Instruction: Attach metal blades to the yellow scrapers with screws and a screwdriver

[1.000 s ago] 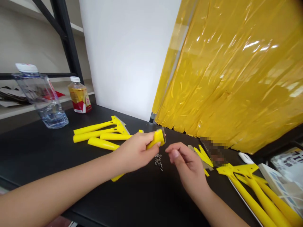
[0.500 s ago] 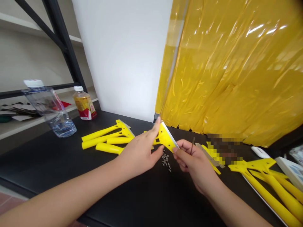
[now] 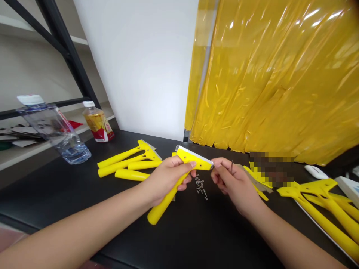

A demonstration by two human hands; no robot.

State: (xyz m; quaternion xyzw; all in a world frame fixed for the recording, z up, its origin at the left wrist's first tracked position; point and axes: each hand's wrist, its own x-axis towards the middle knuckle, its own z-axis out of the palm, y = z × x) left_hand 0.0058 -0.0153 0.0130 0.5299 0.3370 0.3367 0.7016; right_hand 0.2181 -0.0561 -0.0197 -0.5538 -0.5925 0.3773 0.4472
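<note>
One head-worn camera looks forward and steeply down across the black tabletop (image 3: 182,235), close enough that the left forearm (image 3: 92,224) and right forearm (image 3: 294,228) enter large from the lower corners; a white panel (image 3: 140,63) and yellow sheeting (image 3: 266,74) face it, beyond the held yellow scraper (image 3: 169,198)

Black table (image 3: 202,231) bears yellow scrapers (image 3: 120,165), bottles (image 3: 100,123) — small metal bits (image 3: 199,185).

I see even, bright light, white glare streaking the yellow film (image 3: 260,82) far right, and pixelation over the worktop's (image 3: 179,239) right side.
</note>
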